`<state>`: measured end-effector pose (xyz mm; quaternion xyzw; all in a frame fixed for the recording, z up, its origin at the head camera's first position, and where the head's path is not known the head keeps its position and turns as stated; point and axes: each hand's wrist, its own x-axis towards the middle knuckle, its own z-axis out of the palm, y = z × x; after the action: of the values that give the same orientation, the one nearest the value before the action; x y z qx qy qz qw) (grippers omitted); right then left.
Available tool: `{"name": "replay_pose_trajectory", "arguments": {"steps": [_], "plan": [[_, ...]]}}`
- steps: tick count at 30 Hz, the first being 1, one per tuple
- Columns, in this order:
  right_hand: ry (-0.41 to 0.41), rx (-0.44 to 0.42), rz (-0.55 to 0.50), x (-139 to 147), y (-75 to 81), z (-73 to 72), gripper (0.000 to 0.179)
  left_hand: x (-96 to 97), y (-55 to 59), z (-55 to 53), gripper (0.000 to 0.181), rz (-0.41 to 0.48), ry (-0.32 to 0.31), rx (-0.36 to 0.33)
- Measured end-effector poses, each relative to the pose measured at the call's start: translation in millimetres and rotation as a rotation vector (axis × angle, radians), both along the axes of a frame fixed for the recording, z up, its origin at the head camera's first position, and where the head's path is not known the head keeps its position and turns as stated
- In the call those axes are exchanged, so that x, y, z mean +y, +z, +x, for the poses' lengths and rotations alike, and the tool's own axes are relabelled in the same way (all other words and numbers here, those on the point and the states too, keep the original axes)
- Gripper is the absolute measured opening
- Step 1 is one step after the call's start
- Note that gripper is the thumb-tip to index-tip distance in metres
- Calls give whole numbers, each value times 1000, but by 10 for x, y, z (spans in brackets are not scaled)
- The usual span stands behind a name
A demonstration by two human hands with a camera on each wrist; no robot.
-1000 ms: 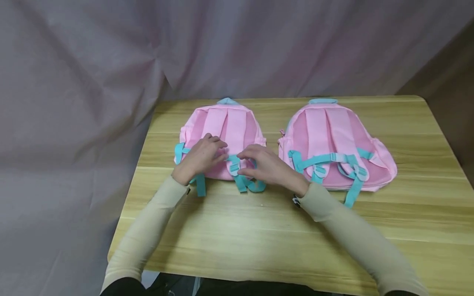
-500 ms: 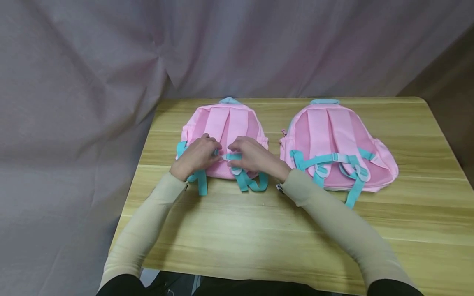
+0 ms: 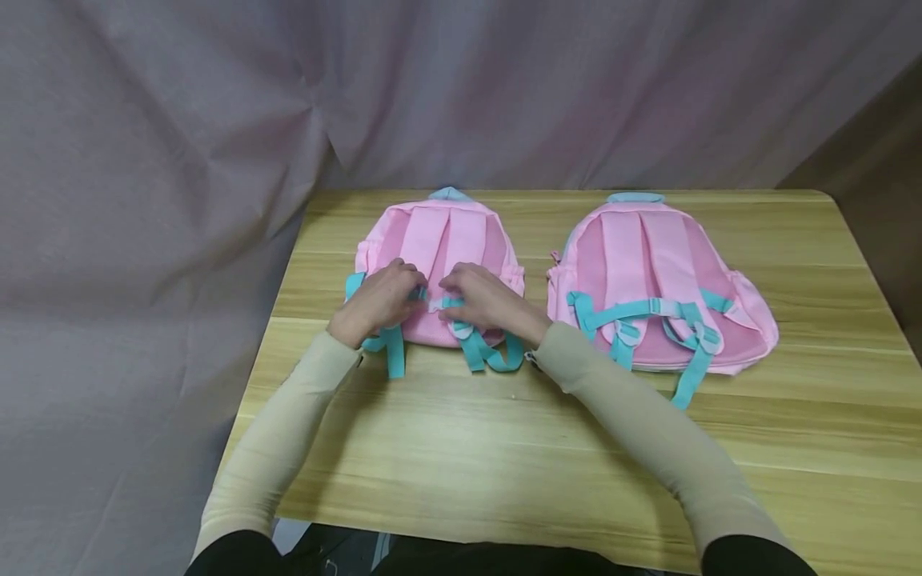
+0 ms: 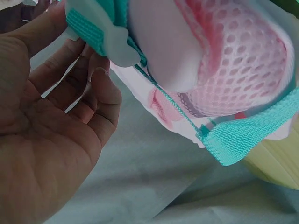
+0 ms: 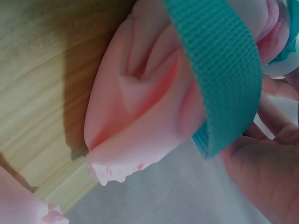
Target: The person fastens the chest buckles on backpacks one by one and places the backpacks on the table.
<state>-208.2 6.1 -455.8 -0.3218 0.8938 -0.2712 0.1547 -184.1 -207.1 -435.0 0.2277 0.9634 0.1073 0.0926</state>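
Observation:
A pink backpack (image 3: 432,232) lies with its shoulder straps up. Over its lower part, my left hand (image 3: 382,298) pinches one side of the teal chest strap. My right hand (image 3: 497,304) holds the other side, its thumb and fingers around the strap (image 3: 452,302). Between the two hands shows a small white buckle (image 3: 434,306); whether its halves are joined cannot be told. In the left wrist view, a white strap adjuster (image 4: 112,44) with teal webbing lies beside the left fingers. The right wrist view has a loop of teal webbing (image 5: 224,70) in front of the right hand (image 5: 266,163); those fingertips are partly hidden.
To the right lies a second pink backpack (image 3: 670,264), its teal chest strap (image 3: 627,310) running across both shoulder straps. Loose teal strap ends (image 3: 394,356) hang onto the wooden table (image 3: 446,448). A grey curtain (image 3: 461,96) hangs behind the table.
Both hands have closed in on the chest strap of the left backpack. The right hand has moved left and slightly up, and the white buckle now shows between them.

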Motion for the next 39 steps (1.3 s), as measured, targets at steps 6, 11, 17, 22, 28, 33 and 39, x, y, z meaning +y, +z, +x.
{"name": "replay_pose_trajectory", "arguments": {"steps": [6, 11, 17, 22, 28, 33, 39], "plan": [[-15, -37, 27, -43, -26, -33, 55, -22, -15, -18, 30, 76, 36, -59], [-20, -41, 42, -61, -40, -47, 56, -76, -64, -35, 32, 181, 68, -97], [-23, -61, 43, -79, -46, -62, 53, -134, -110, -45, 35, 239, 72, -94], [-5, -58, 27, -87, -148, -118, 48, -163, -135, -43, 35, 277, 91, -104], [-16, -51, 48, -101, -79, -60, 40, -182, -171, -41, 30, 332, 125, -129], [-21, -50, 49, -128, -73, -49, 36, -209, -176, -31, 28, 359, 132, -119], [-19, -46, 32, -153, -76, -38, 28, -245, -201, -19, 27, 396, 129, -93]]}}
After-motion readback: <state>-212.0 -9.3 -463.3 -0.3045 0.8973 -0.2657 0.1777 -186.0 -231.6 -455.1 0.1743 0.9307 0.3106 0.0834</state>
